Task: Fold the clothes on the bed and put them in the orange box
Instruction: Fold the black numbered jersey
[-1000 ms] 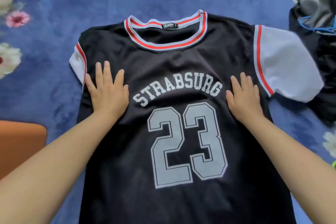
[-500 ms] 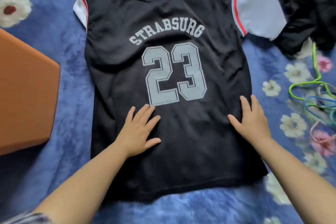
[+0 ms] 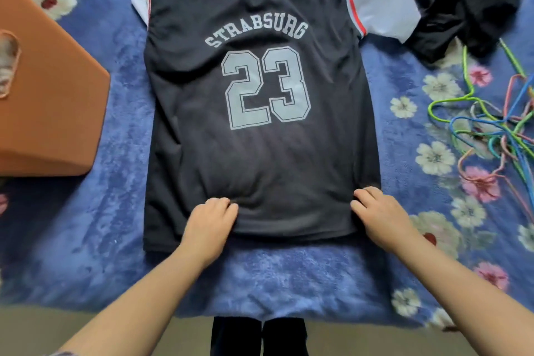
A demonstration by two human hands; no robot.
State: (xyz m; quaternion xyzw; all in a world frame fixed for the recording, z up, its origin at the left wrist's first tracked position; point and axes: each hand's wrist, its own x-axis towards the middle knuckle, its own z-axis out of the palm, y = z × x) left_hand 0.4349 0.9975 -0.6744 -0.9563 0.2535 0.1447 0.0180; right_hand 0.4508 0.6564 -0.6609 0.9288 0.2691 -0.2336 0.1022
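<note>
A black jersey lies flat, front up, on the blue bed. The left hand and right hand pinch its lower part. An orange box sits left; hangers lie right.

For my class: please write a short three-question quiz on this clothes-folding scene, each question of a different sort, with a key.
1. True or false: the jersey lies front side up.
2. What do the left hand and the right hand grip? A) the collar B) the fabric near the hem C) a sleeve
3. Fill in: the orange box lies to the jersey's ___.

Key: 1 true; 2 B; 3 left.
</note>
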